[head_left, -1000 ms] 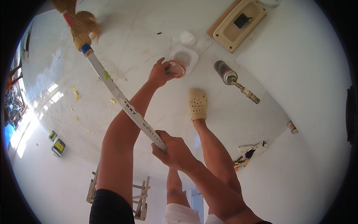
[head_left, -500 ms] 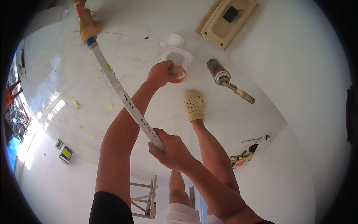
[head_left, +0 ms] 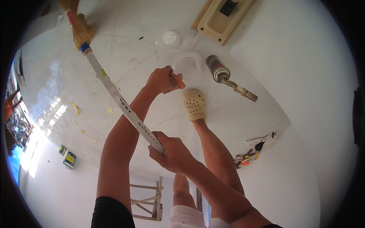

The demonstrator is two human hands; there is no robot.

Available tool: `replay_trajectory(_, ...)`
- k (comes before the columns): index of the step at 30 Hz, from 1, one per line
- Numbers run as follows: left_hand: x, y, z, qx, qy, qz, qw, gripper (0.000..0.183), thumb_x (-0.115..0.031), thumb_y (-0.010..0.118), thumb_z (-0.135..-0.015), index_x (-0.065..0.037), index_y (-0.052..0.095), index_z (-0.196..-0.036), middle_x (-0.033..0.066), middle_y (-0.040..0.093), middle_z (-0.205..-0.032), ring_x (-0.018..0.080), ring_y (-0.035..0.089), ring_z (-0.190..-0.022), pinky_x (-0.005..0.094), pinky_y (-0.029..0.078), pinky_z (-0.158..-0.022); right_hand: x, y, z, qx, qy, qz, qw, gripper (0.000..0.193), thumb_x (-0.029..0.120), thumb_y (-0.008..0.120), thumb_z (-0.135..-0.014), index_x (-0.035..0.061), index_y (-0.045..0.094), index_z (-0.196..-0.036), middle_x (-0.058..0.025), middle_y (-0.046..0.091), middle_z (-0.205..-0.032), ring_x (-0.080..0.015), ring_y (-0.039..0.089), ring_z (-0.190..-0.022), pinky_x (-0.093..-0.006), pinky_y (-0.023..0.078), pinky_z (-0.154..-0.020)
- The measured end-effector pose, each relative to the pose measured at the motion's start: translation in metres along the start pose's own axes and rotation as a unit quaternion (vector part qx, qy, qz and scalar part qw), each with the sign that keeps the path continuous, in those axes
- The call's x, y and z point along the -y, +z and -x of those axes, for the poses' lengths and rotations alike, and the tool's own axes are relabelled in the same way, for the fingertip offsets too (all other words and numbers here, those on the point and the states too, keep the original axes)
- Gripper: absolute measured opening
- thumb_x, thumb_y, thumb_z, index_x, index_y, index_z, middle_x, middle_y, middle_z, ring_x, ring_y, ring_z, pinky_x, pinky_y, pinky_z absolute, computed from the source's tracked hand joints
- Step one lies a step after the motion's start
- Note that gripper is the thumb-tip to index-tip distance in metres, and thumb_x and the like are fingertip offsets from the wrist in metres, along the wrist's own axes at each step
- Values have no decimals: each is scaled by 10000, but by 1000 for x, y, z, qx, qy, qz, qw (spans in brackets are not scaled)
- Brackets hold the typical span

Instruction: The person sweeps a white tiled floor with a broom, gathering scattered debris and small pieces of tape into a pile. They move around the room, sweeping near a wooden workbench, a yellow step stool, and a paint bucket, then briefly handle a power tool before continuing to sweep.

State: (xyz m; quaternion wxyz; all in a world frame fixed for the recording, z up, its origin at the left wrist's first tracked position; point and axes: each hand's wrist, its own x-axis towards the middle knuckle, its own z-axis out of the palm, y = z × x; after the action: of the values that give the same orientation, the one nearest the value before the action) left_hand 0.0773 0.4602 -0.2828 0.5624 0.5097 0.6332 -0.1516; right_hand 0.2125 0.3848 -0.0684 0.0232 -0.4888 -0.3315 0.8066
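My right hand [head_left: 173, 154] is wrapped round the pale end of a broom's handle [head_left: 114, 91]. The broom slants up to the far left, where its tan straw head [head_left: 81, 32] begins beyond a blue band. Farther forward, my left hand [head_left: 161, 80] is closed on an orange ring-shaped piece [head_left: 177, 80], partly hidden by the fingers. Its forearm passes beneath the broom handle. Just beyond that hand, a clear plastic container [head_left: 187, 64] lies on the floor, with a round white lid-like piece [head_left: 170, 38] farther off.
A gas torch on its canister [head_left: 224, 74] lies right of my clog-shod foot [head_left: 194, 104]. A beige basin [head_left: 224, 22] sits at the far right. Several tools [head_left: 245, 157] lie by the right wall, yellow scraps [head_left: 76, 108] at left. A wooden stool [head_left: 152, 199] stands near my legs.
My left hand has drawn the orange ring-shaped piece back from the clear container and turned it. The broom handle, still in my right hand, has shifted slightly left.
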Motion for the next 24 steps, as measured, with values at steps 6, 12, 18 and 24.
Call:
replay_trajectory(6, -25, -21, -13, 50, 55, 78, 994, 754, -298, 911, -621, -39, 610, -1262, 168, 711, -1108, 307, 698, -1020, 395, 564, -882, 10, -5, 2, 17, 41, -11, 999, 351, 192, 627, -928, 7, 547, -1215, -206, 675, -796, -386, 673, -709, -445, 527, -690)
replay_trajectory(12, -47, 17, -55, -67, 98, -28, 993, 819, -302, 783, -755, -29, 443, -1448, 194, 683, -1155, 342, 663, -1077, 441, 550, -905, 9, -9, 0, -13, 31, -7, 999, 408, 226, 624, -926, 13, 546, -1265, -116, 650, -729, -245, 644, -621, -367, 520, -628)
replay_trajectory(18, -46, 38, -57, -101, 120, -87, 984, 911, -385, 778, -783, -52, 358, -1519, 242, 464, -1421, 379, 439, -1338, 484, 432, -1077, 11, -14, 1, -20, 37, -36, 998, 412, 224, 626, -925, 17, 549, -1273, -119, 652, -724, -247, 646, -615, -368, 520, -631)
replay_trajectory(24, -30, 66, -54, -228, 128, -43, 964, 888, -385, 710, -860, -18, 275, -1542, 299, 303, -1498, 490, 384, -1321, 538, 395, -1075, 10, -16, 1, -37, 10, -22, 999, 427, 224, 635, -921, -8, 545, -1269, -122, 649, -703, -253, 650, -595, -373, 521, -617)
